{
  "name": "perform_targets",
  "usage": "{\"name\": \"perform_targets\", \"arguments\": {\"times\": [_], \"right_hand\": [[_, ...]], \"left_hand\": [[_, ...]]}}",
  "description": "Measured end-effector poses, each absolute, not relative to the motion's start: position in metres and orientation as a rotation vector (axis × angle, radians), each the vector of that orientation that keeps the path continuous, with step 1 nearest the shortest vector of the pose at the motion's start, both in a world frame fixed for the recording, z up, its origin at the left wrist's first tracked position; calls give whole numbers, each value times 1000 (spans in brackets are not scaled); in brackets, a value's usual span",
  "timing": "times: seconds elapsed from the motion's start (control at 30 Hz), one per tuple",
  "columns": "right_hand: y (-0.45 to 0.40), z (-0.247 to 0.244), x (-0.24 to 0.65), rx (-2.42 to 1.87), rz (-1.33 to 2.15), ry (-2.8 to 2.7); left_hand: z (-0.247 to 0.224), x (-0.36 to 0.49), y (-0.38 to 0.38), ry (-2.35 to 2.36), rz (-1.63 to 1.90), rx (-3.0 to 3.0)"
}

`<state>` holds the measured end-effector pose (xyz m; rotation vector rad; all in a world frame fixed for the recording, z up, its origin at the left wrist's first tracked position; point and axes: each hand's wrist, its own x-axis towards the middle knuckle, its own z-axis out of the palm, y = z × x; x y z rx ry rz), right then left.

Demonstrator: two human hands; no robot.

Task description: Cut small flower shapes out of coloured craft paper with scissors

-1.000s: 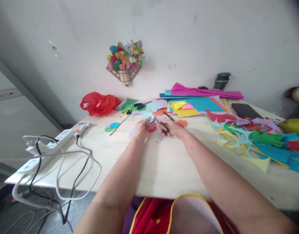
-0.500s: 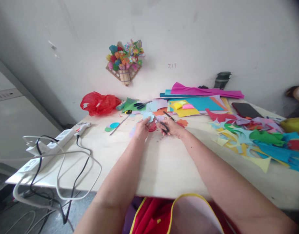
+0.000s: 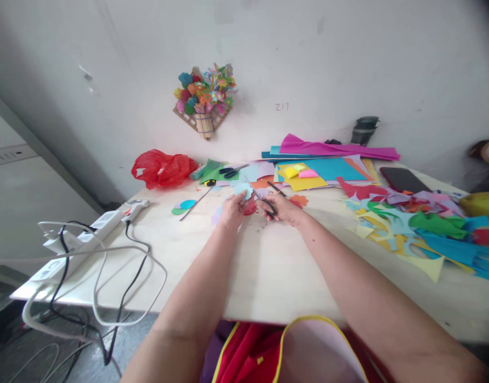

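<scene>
My left hand (image 3: 232,209) pinches a light blue paper cutout (image 3: 243,190) with a scalloped edge, above the middle of the table. A pair of scissors (image 3: 271,208) with black handles is in my right hand (image 3: 283,208), its blades pointing up and left at the paper's right edge. Whether the blades touch the paper I cannot tell. Beneath and around my hands lie red paper pieces (image 3: 250,208), lilac pieces and an orange flower cutout (image 3: 299,200). Blue and green paper circles (image 3: 187,204) rest to the left, beside a thin dark stick (image 3: 196,203).
Paper scraps (image 3: 391,229) cover the table's right side, near a phone (image 3: 404,180). Coloured sheets (image 3: 340,170) and a second pair of scissors (image 3: 230,172) lie at the back. A red plastic bag (image 3: 162,169) and a power strip (image 3: 79,244) with cables stand left.
</scene>
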<state>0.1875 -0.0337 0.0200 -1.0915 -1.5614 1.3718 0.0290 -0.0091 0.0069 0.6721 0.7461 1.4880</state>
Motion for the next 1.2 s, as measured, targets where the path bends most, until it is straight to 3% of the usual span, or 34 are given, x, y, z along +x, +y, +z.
{"name": "perform_targets", "arguments": {"times": [1.2], "right_hand": [[-35,20,194,-988,1344,-1593]], "left_hand": [[13,30,-17,796,1375,786]]}}
